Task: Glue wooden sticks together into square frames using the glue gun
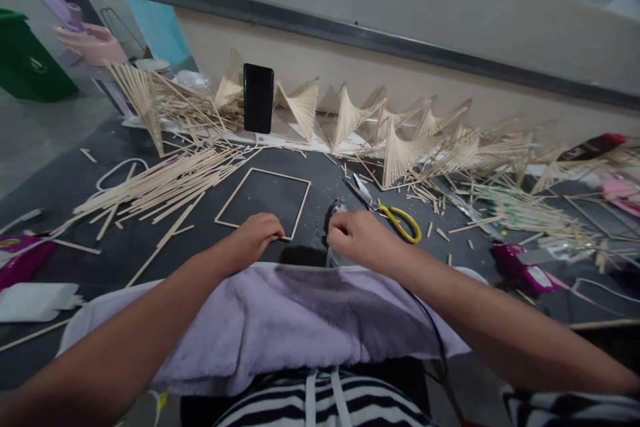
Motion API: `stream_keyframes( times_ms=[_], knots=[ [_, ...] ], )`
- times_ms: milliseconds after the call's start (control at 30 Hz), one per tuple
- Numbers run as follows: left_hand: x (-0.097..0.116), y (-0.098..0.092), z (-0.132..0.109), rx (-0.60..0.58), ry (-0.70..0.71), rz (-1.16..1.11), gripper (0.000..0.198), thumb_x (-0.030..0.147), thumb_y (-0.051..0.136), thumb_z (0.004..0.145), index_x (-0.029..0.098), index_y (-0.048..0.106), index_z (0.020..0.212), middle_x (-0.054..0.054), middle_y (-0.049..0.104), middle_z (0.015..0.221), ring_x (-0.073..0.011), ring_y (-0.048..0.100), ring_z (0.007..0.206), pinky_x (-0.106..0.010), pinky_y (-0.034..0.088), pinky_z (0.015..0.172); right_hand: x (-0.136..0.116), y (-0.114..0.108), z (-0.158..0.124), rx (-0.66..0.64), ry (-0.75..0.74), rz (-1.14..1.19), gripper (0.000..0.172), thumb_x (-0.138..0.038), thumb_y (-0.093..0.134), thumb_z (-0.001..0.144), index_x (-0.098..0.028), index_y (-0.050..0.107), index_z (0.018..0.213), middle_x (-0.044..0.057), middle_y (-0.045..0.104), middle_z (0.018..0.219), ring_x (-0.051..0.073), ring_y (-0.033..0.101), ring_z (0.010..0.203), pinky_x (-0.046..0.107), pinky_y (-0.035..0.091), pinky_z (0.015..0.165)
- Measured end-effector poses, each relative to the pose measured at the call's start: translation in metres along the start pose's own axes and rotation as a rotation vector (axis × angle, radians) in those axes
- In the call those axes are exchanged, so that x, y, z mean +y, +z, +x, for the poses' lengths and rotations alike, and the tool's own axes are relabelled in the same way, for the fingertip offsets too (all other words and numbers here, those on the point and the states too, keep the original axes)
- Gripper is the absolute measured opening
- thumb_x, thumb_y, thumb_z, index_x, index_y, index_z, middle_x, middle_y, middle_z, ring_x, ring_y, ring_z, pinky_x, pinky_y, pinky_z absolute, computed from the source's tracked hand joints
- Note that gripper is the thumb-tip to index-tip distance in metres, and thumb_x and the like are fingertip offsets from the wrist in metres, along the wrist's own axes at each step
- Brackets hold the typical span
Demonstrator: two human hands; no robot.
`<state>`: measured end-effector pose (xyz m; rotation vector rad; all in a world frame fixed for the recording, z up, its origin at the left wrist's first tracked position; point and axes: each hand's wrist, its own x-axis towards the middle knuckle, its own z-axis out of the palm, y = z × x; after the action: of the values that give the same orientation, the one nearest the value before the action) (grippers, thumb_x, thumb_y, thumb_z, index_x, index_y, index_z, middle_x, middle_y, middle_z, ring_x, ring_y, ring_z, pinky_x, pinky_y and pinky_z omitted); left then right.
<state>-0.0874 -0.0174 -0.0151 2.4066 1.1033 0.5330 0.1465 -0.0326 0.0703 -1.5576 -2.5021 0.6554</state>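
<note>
At frame centre the left hand presses curled fingers on the near edge of the stick frame, while the right hand, fisted on something hidden, could nudge its joints apart.

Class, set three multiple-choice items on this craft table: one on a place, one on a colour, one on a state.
1. Where does the left hand rest?
A. on the square stick frame's near edge
B. on the phone
C. on the green bin

2. What colour are the scissors' handles?
A. red
B. yellow
C. blue

3. How does the black phone stand?
A. flat
B. upright against the wall
C. held

Answers: 1 A, its fingers touch the frame's near edge. 2 B, the loops show yellow. 3 B, it stands on end among the stick models.
</note>
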Motion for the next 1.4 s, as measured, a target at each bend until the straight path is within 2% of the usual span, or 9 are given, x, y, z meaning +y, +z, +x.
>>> stream_keyframes(
  times_ms=[100,267,367,500,567,733,967,1200,1400],
  knots=[
    [0.0,0.0,-0.001,-0.009,0.027,0.011,0.018,0.011,0.042,0.084,0.016,0.059,0.082,-0.005,0.058,0.084,-0.0153,0.051,0.082,-0.029,0.039,0.076,0.001,0.003,-0.03,-0.164,-0.112,0.028,0.022,-0.017,0.044,0.073,-0.014,0.054,0.054,-0.004,0.042,0.049,0.007,0.033,0.048,0.022,0.02,0.047],
    [-0.002,0.0,-0.001,-0.026,0.052,0.02,0.019,0.01,0.041,0.085,0.017,0.059,0.083,-0.004,0.059,0.085,-0.0152,0.05,0.083,-0.029,0.038,0.076,0.012,-0.005,-0.06,-0.441,-0.35,-0.065,0.02,-0.021,0.048,0.08,-0.016,0.061,0.066,0.001,0.06,0.064,0.009,0.046,0.056,0.021,0.03,0.054],
    [-0.004,0.001,-0.001,-0.031,0.033,0.011,0.02,0.012,0.041,0.085,0.017,0.059,0.085,-0.005,0.059,0.087,-0.0154,0.05,0.083,-0.03,0.039,0.078,0.04,-0.022,-0.057,-0.335,-0.188,-0.142,0.023,-0.022,0.043,0.085,-0.018,0.064,0.076,0.003,0.065,0.078,0.012,0.056,0.069,0.021,0.037,0.062],
    [-0.005,0.001,-0.001,-0.035,0.032,0.004,0.021,0.012,0.039,0.086,0.017,0.06,0.085,-0.006,0.058,0.087,-0.0158,0.05,0.084,-0.03,0.039,0.079,0.091,-0.039,-0.042,0.148,0.184,-0.404,0.027,-0.015,0.041,0.083,-0.016,0.065,0.094,0.012,0.065,0.094,0.022,0.059,0.086,0.031,0.043,0.075],
    [-0.006,0.002,-0.001,-0.041,0.038,0.006,0.021,0.012,0.039,0.086,0.017,0.06,0.085,-0.006,0.059,0.088,-0.016,0.05,0.084,-0.031,0.039,0.079,0.103,-0.035,-0.037,0.341,0.225,-0.452,0.037,-0.011,0.039,0.081,-0.012,0.057,0.113,0.017,0.06,0.111,0.026,0.056,0.1,0.036,0.042,0.083],
    [-0.006,0.002,0.0,-0.037,0.037,0.008,0.021,0.011,0.04,0.085,0.017,0.059,0.087,-0.006,0.059,0.089,-0.0163,0.05,0.085,-0.031,0.039,0.08,0.075,0.004,-0.032,0.122,-0.022,-0.319,0.053,-0.021,0.047,0.079,-0.017,0.042,0.131,0.011,0.053,0.125,0.025,0.047,0.114,0.037,0.038,0.094],
    [-0.003,-0.001,0.0,-0.045,0.032,0.019,0.021,0.012,0.039,0.087,0.018,0.059,0.087,-0.006,0.059,0.088,-0.016,0.05,0.085,-0.03,0.038,0.08,0.051,0.03,-0.018,0.009,0.023,-0.391,0.074,-0.005,0.043,0.069,-0.017,0.027,0.141,0.014,0.053,0.119,0.024,0.052,0.103,0.032,0.04,0.085],
    [-0.002,-0.001,0.001,-0.055,0.009,0.003,0.02,0.013,0.039,0.086,0.017,0.059,0.086,-0.006,0.059,0.087,-0.0163,0.05,0.084,-0.031,0.039,0.08,0.061,0.007,-0.02,0.163,0.179,0.068,0.069,-0.015,0.053,0.064,-0.017,0.037,0.131,0.01,0.059,0.107,0.022,0.057,0.09,0.029,0.042,0.077],
    [-0.008,0.0,0.0,-0.073,0.058,-0.005,0.02,0.013,0.039,0.086,0.018,0.059,0.089,-0.006,0.059,0.089,-0.016,0.05,0.084,-0.031,0.038,0.079,0.05,0.004,-0.017,-0.034,0.276,0.674,0.027,-0.034,0.058,0.07,-0.015,0.059,0.089,0.001,0.058,0.069,0.013,0.051,0.061,0.023,0.038,0.053]
  ],
)
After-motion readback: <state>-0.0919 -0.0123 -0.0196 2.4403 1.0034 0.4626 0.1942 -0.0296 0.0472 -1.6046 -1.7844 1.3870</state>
